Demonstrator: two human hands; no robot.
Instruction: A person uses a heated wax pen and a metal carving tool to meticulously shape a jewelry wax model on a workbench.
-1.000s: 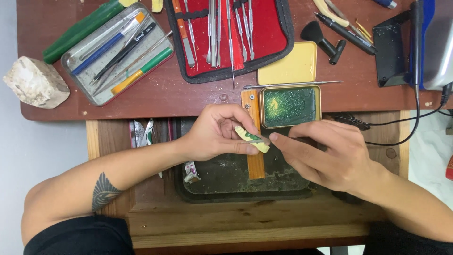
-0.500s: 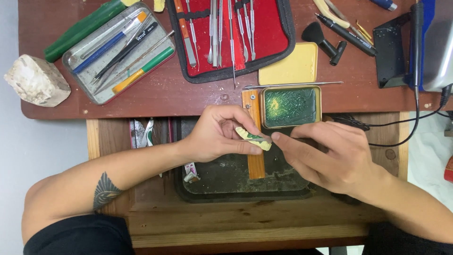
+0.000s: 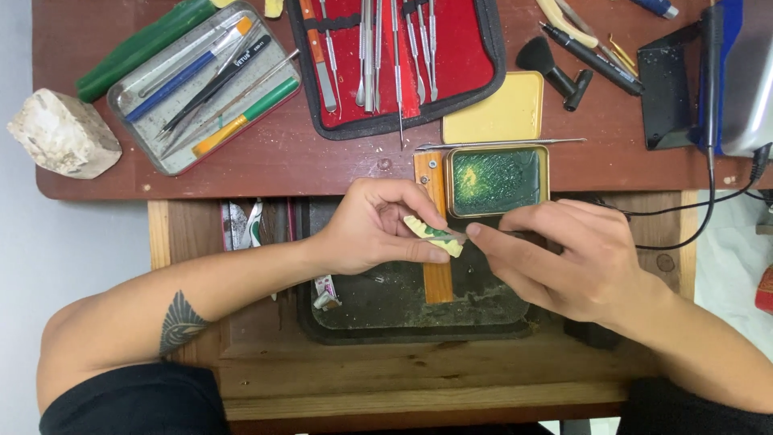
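A small cream-and-green piece [image 3: 433,235] is pinched in the left hand [image 3: 378,229] above a dark tray [image 3: 419,310], beside a tin [image 3: 497,180] of green wax. A thin tool [image 3: 515,235] is gripped by the right hand [image 3: 572,262], its tip touching the piece. Pens and tweezers are held in a metal tray [image 3: 205,89] on the tabletop [image 3: 322,161].

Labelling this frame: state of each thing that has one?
left hand: shut on small cream and green piece
right hand: fingers closed on a thin tool, tip at the piece
green tin: open, yellow lid beside it
red tool case: unfolded, tools in loops
metal tray: uncovered, holding pens and tools
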